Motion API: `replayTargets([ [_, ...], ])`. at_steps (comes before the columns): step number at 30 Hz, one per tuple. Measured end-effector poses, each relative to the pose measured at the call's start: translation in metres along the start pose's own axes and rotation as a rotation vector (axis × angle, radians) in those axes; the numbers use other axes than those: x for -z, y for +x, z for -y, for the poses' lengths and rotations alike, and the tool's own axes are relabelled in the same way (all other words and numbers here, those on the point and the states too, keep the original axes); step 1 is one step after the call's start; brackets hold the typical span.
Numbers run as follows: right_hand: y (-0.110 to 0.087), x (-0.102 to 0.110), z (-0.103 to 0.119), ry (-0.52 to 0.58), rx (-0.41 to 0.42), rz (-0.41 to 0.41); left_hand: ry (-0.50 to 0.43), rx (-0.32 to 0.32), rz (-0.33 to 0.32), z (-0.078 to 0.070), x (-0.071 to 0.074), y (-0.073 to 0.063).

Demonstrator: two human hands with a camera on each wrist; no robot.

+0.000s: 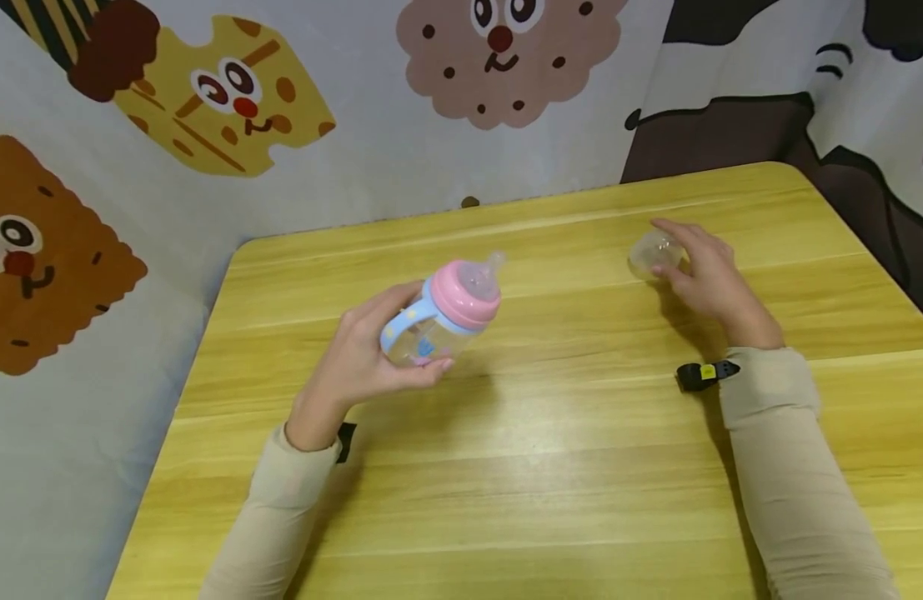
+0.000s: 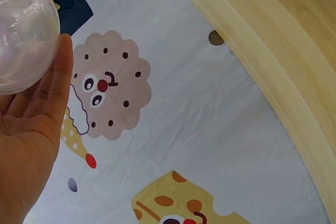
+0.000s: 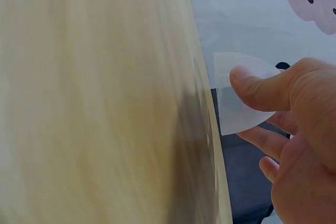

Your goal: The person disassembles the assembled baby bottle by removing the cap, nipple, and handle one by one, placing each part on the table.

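Note:
A baby bottle [image 1: 469, 292] with a pink collar, a clear teat and light-blue handles leans to the right above the table. My left hand [image 1: 363, 350] grips it round the clear body, thumb in front. In the left wrist view, the bottle's round clear base [image 2: 23, 40] faces the camera beside the fingers of the left hand [image 2: 31, 145]. Farther right, my right hand [image 1: 709, 275] pinches a clear domed cap [image 1: 647, 257]. The right wrist view shows the thumb of that hand [image 3: 310, 114] on the side of the cap [image 3: 233, 111]; whether its rim touches the table is unclear.
The wood-grain table [image 1: 551, 492] has rounded far corners. Behind and left of it hangs a pale printed cloth [image 1: 371, 158] with cartoon biscuits and cheese. A black strap [image 1: 704, 375] is at the right wrist.

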State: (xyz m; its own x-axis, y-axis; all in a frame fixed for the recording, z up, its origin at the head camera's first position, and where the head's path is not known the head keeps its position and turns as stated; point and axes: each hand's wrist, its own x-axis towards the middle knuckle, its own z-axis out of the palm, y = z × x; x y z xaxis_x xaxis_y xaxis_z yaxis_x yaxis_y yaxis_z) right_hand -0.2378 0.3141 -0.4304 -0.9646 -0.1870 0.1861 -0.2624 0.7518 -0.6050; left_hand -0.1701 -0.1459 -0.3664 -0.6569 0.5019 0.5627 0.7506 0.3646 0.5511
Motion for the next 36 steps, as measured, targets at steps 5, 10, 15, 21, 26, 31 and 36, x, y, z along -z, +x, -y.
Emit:
replayTargets([
  [5,0.002,0.000,-0.002,0.038,-0.018,0.039,0.003,-0.009,0.001,0.000,-0.001,0.001],
  [10,0.002,-0.001,-0.003,0.059,-0.048,0.078,-0.012,-0.016,0.002,-0.002,-0.002,0.001],
  [15,0.003,-0.004,-0.007,0.036,-0.042,0.087,-0.005,-0.009,0.011,-0.001,-0.003,0.001],
  [21,0.003,-0.006,-0.008,0.028,-0.055,0.096,-0.011,-0.007,0.020,-0.001,-0.005,0.001],
  [26,0.000,0.000,-0.008,0.032,-0.073,0.118,-0.003,-0.013,0.018,-0.001,-0.004,0.000],
  [31,-0.005,0.015,-0.001,0.047,-0.092,0.077,0.009,-0.014,0.014,-0.001,-0.003,0.000],
  [36,-0.005,0.029,0.016,0.024,-0.028,0.026,0.015,-0.017,0.012,-0.003,-0.003,0.000],
])
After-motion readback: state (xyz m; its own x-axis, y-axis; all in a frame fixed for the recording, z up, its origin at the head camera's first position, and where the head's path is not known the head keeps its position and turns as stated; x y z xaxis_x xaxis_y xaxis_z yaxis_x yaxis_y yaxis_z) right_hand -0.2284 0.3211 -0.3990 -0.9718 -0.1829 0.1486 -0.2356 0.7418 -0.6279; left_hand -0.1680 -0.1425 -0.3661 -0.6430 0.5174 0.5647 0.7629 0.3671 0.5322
